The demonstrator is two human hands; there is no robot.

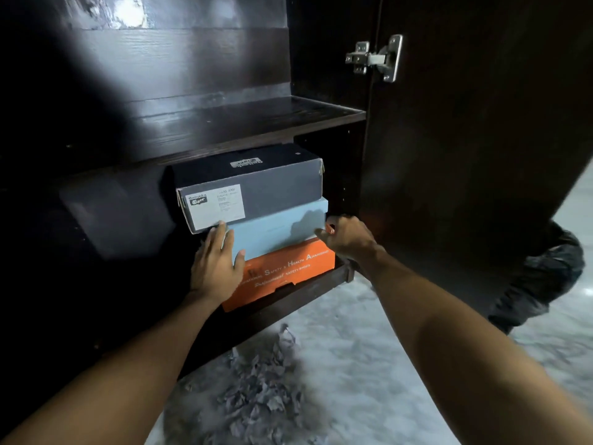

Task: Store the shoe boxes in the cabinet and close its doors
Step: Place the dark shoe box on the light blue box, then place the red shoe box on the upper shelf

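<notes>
We've got three shoe boxes stacked in the lowest compartment of the dark wooden cabinet (224, 123): the dark grey cardboard box with the white label (253, 184) on top, the pale blue cardboard box (276, 229) in the middle, the orange cardboard box with white lettering (288, 271) at the bottom, and the whole pile sits toward the right side of the compartment, its fronts jutting a little past the shelf's front edge, so we judge the storing nearly done but the stack not yet pushed fully home. Our left hand (215, 264) lies flat and spread against the left front corner of the blue box, fingertips touching the grey box's lower edge, pressing rather than gripping. Our right hand (346, 236) curls around the blue box's right end, fingers hidden behind it, so we take it as a light hold. The dark wooden door with the metal hinge (481, 155) stands wide open at right; closing is all still ahead
</notes>
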